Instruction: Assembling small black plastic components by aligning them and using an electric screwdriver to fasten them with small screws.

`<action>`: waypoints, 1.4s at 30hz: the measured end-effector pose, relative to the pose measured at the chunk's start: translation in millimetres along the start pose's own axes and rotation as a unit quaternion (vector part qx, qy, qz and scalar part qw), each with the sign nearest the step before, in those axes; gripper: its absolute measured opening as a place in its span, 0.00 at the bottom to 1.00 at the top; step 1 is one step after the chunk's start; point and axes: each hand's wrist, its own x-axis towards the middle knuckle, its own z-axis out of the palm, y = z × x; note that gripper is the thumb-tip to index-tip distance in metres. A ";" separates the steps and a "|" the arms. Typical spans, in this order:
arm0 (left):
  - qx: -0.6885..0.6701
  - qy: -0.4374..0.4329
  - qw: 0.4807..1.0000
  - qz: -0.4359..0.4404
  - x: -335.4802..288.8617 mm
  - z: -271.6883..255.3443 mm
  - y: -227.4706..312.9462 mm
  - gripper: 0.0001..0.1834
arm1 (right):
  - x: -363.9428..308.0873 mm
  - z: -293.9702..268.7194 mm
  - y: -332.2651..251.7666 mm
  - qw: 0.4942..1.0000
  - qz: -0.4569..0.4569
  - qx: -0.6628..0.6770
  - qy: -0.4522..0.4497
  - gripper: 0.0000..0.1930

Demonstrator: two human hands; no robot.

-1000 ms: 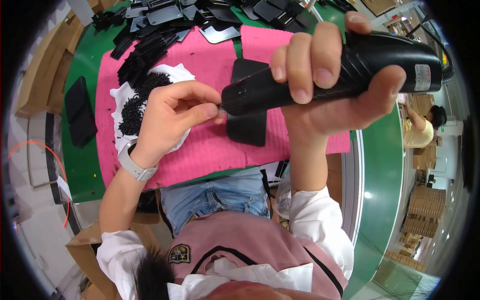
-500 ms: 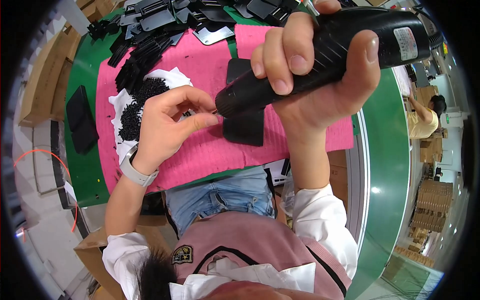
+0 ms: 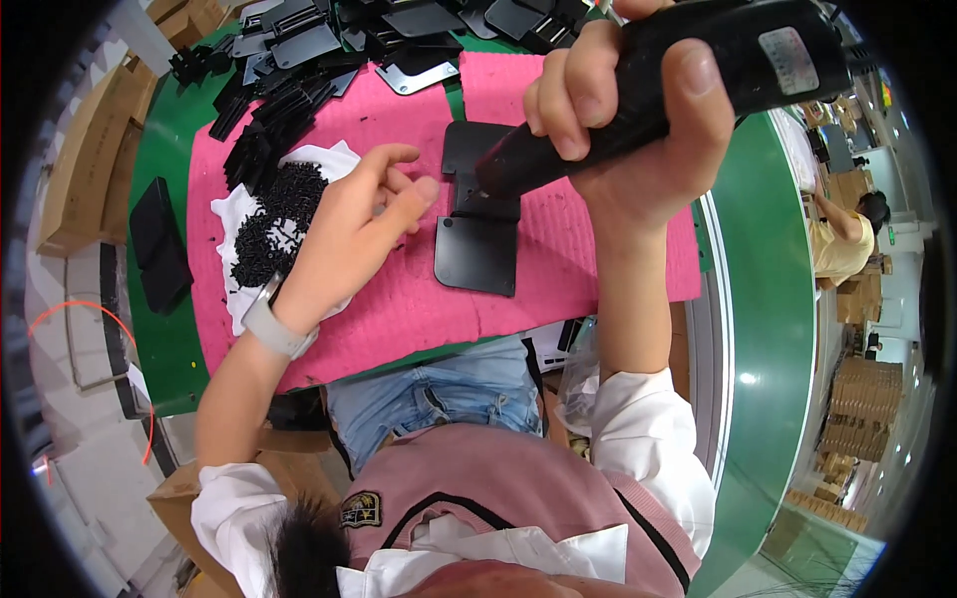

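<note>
— What's she working on there?

— The black metal plate [image 3: 477, 239], lying flat on the pink mat [image 3: 419, 299], about the middle of it. The right hand [image 3: 638, 130] is wrapped shut around a black electric screwdriver [image 3: 688, 70], gripped like a dagger, and its nose comes down at a slant onto the upper part of the plate.

— So she's driving a screw?

— That's my reading: the fastening step is in hand, bit on the joint where the plate meets a second black piece above it. I can't make out the screw itself; the tip hides it.

— And the other hand?

— The left hand [image 3: 364, 224] hangs just left of the plate, palm turned inward, fingers loosely curled and a little spread, thumb and forefinger close together. Whether a screw is pinched there, I can't tell. It doesn't touch the plate. A pale watch sits on that wrist.

— What would the next move want?

— Keeping the driver square over the hole, I'd say, and the plate held from turning on the soft mat.

— What else is round it?

— Left of the plate, beyond the left hand, a heap of small black screws [image 3: 274, 219] on a white cloth [image 3: 234, 289]. Above the plate, at the far edge of the green desk [image 3: 768, 299], a stack of more black plates and brackets [image 3: 329, 40]. Far left of it, a flat black pad [image 3: 158, 244]. Off to the right, well away, another person in yellow [image 3: 842, 244].
</note>
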 end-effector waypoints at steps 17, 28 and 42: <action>-0.008 -0.095 0.985 -0.146 37.4 15.9 -6.3 0.11 | 13.5 -38.8 -5.2 0.934 0.013 -0.302 -0.191 0.23; 0.107 -0.005 0.993 -0.048 28.9 5.2 17.1 0.14 | 10.3 -42.8 -22.0 0.960 -0.005 -0.187 -0.207 0.27; -0.110 -0.120 0.985 -0.054 18.5 6.9 15.5 0.05 | 8.1 -50.0 -26.8 0.985 -0.060 -0.024 -0.162 0.27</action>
